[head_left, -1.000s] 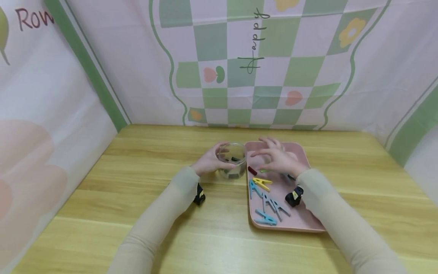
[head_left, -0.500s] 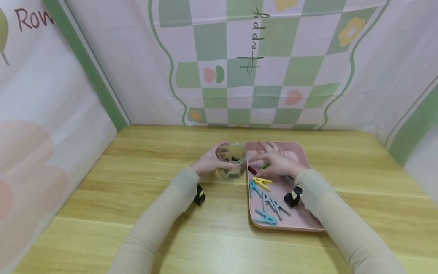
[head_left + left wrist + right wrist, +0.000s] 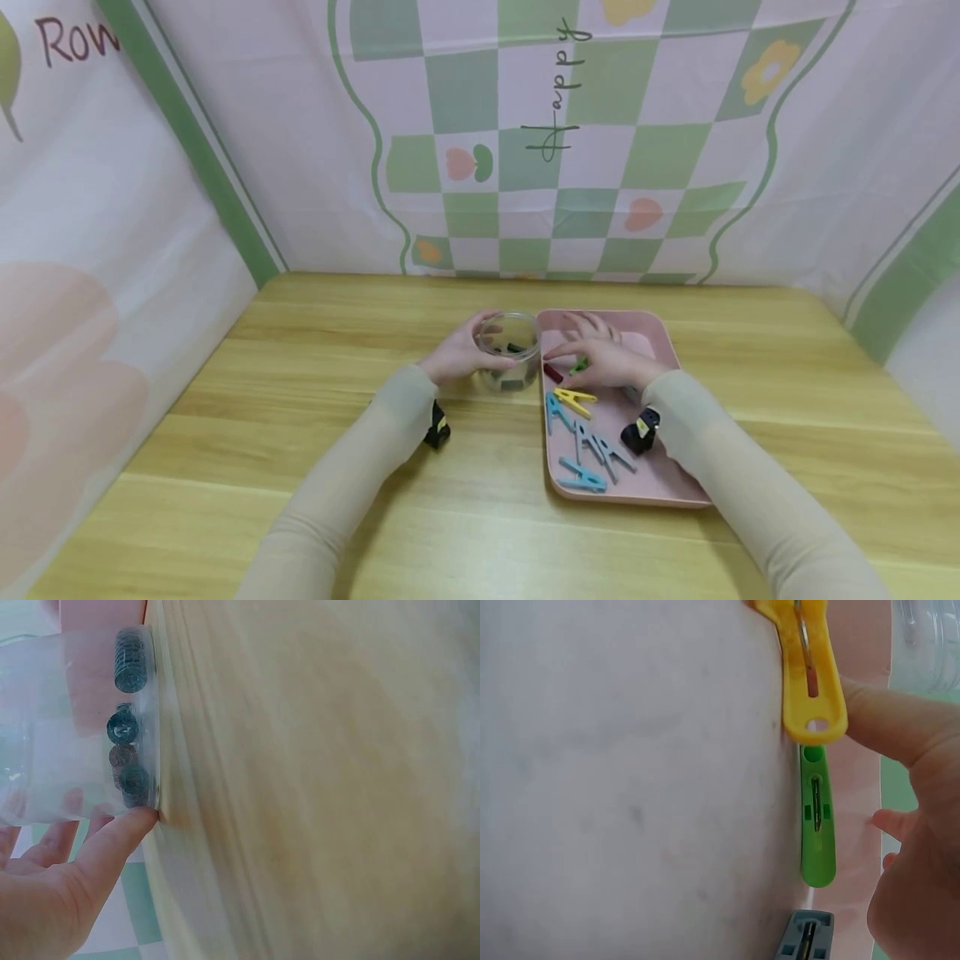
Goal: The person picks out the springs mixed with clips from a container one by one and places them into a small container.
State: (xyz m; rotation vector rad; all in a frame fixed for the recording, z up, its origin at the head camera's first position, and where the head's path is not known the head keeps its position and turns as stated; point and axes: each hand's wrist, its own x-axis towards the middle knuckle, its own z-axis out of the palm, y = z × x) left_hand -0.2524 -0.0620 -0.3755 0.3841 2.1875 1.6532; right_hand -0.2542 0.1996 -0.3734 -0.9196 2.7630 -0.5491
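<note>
My left hand grips a clear jar from its left side, on the table. Several dark coil springs lie at its bottom in the left wrist view. Over the pink tray, my right hand reaches down with thumb and index finger at either end of a small dark red spring-like piece. Whether they pinch it I cannot tell. A green clothespin lies beneath this hand, and a yellow clothespin hides the thumb tip in the right wrist view.
Several blue and grey-blue clothespins lie in the near part of the tray. Another grey clothespin is partly in view below the green one. The wooden table meets a checkered cloth backdrop at the back.
My right hand has lowered into the tray, its thumb and index finger coming to the dark red piece. The left hand and jar have stayed put.
</note>
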